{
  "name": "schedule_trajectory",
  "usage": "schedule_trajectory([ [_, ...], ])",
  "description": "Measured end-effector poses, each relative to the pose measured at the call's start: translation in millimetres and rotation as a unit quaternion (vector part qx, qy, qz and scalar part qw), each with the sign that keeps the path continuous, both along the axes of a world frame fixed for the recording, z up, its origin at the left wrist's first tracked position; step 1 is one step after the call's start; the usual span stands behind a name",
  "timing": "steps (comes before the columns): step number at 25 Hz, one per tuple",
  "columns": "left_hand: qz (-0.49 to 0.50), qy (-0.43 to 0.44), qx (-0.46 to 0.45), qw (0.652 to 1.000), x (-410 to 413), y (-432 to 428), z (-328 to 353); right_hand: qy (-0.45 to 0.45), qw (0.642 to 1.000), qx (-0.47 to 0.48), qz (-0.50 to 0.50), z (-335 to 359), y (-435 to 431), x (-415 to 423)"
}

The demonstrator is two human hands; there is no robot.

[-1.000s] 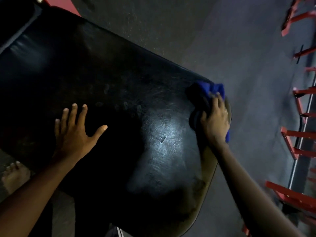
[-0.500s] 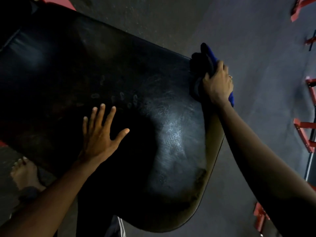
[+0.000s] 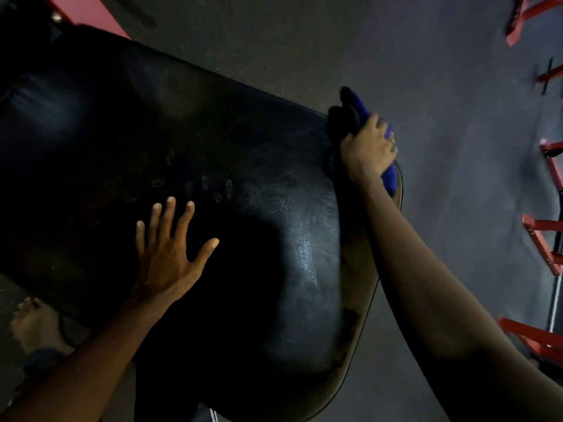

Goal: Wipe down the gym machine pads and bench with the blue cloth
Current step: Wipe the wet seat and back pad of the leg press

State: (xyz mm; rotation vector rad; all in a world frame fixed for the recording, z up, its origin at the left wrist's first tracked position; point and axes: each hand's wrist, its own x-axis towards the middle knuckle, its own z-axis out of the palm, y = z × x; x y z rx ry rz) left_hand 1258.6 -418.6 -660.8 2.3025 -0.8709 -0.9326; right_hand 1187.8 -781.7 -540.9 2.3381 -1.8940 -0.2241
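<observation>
Blue cloth (image 3: 391,175): bunched, soft fabric, gripped at the bench pad's far right corner, about 2 o'clock in the frame; one fold sticks up above the knuckles, another hangs below the palm over the pad's edge.
Right hand (image 3: 367,149): fingers curled tight around the cloth, pressing it onto the corner; a ring shows on one finger.
Left hand (image 3: 169,254): palm flat on the pad at about 8 o'clock, fingers spread wide, thumb angled out to the right.
Bench pad (image 3: 249,214): broad black vinyl cushion with rounded corners, smooth and slightly glossy; a bright sheen runs along its right side, and smudged fingerprints dot the surface just above the left fingertips. The rim at 4 o'clock looks worn and dull.
Floor (image 3: 441,86): dark, matte, faintly speckled.
Red metal frame (image 3: 539,239): angular painted bars along the 3 o'clock edge, well apart from the pad.
Bare foot (image 3: 36,324): on the floor at 8 o'clock, beside the pad's near edge.
</observation>
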Motion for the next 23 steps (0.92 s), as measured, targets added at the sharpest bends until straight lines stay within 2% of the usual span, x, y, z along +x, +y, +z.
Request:
schedule_trajectory([
  [3,0.011,-0.009,-0.007,1.000,-3.2,-0.2,-1.8,0.051,0.988,0.060,0.136,-43.8,49.6,56.3],
  [6,0.029,-0.042,-0.010,0.999,-4.4,-0.7,-6.7,0.066,0.934,0.175,0.304,-74.1,116.9,74.1],
  [8,0.028,-0.040,-0.014,0.999,-4.3,-0.2,-7.9,0.068,0.906,0.197,0.368,-69.5,103.1,68.3],
  [10,0.024,-0.035,-0.020,0.999,-4.2,-1.3,-8.9,0.071,0.919,0.146,0.358,-64.5,62.3,76.1],
  [12,0.022,-0.036,-0.022,0.999,-5.1,0.5,-10.4,0.053,0.950,0.113,0.285,-63.3,27.1,93.8],
  [15,0.022,-0.038,-0.028,0.999,-1.5,2.7,-11.5,-0.008,0.968,0.122,0.217,-66.3,41.7,109.3],
  [17,0.006,-0.041,-0.036,0.998,3.7,5.4,-12.4,-0.029,0.954,0.149,0.259,-66.9,94.3,89.6],
  [20,0.007,-0.057,-0.027,0.998,22.4,27.2,-22.3,0.010,0.886,0.256,0.387,-60.7,176.6,38.3],
  [22,0.022,-0.051,-0.004,0.998,40.3,51.7,-34.7,0.034,0.851,0.280,0.444,-60.2,172.8,38.2],
  [23,0.016,-0.059,0.005,0.998,47.5,62.5,-40.3,0.036,0.851,0.264,0.452,-66.7,156.4,51.1],
])
